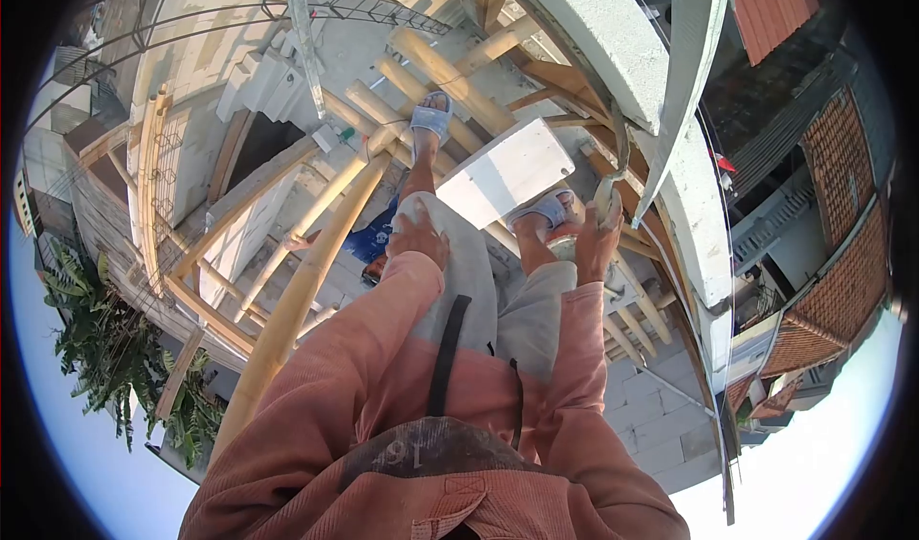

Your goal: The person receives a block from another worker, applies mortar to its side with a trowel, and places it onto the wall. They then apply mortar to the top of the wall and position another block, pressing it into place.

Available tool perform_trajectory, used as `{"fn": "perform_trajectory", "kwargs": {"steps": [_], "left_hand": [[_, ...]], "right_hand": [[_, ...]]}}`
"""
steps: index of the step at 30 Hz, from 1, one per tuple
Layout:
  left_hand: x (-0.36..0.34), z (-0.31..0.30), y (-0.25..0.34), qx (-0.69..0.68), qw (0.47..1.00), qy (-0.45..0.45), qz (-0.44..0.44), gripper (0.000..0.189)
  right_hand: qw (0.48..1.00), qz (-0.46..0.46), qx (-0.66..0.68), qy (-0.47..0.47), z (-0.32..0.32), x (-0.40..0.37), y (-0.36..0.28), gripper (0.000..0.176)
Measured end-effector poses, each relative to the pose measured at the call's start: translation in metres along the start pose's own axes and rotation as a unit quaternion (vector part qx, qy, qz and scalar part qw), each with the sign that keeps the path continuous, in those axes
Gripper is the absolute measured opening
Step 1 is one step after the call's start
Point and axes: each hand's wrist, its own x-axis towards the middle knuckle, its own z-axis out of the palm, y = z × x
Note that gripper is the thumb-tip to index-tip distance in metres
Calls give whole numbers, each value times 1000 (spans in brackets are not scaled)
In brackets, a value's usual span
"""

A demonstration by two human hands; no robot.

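Observation:
My left hand [418,237] rests on the knee of my grey trousers [469,301], fingers spread and holding nothing. My right hand [595,240] is beside my right foot, its fingers curled around something pale that I cannot make out. Just under that hand is a partly hidden red and white object. A large pale block [507,171] lies between my sandalled feet, part of its top in shadow. To the right of the hand rises a wooden edge board [620,138] along a concrete beam.
I am high on a scaffold of bamboo poles [445,76]; a thick pole [306,291] slants up on my left. Below is a person in a blue shirt [371,238]. A curved concrete beam [704,224] runs on the right, with tiled roofs [842,291] beyond. Steel rebar [364,13] hangs at upper left.

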Motion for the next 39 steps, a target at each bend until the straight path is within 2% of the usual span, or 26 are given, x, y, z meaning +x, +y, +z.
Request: {"fn": "perform_trajectory", "kwargs": {"steps": [7,13,17,19,28,32,35,39], "left_hand": [[-5,-8,4,4,1000,-16,2,84],[-1,-3,1,26,999,-18,11,84],[0,-5,1,38,999,-12,15,84],[-5,-13,5,43,999,-22,12,84],[-2,-14,5,61,998,-19,15,83],[-5,-18,5,56,998,-31,16,83],[-2,-12,2,61,998,-12,25,84],[-3,-17,4,48,998,-33,23,84]], "right_hand": [[998,51,-3,37,-14,-22,15,52],[996,50,-43,65,-17,-38,9,51],[994,-8,-82,65,-15,-49,21,52],[994,-14,-105,37,-14,-50,24,52],[995,5,-60,78,-30,-41,16,51],[990,-45,-72,115,-29,-57,13,49],[987,-39,-85,130,-23,-63,14,49],[985,-42,-100,136,-12,-71,26,50]]}}
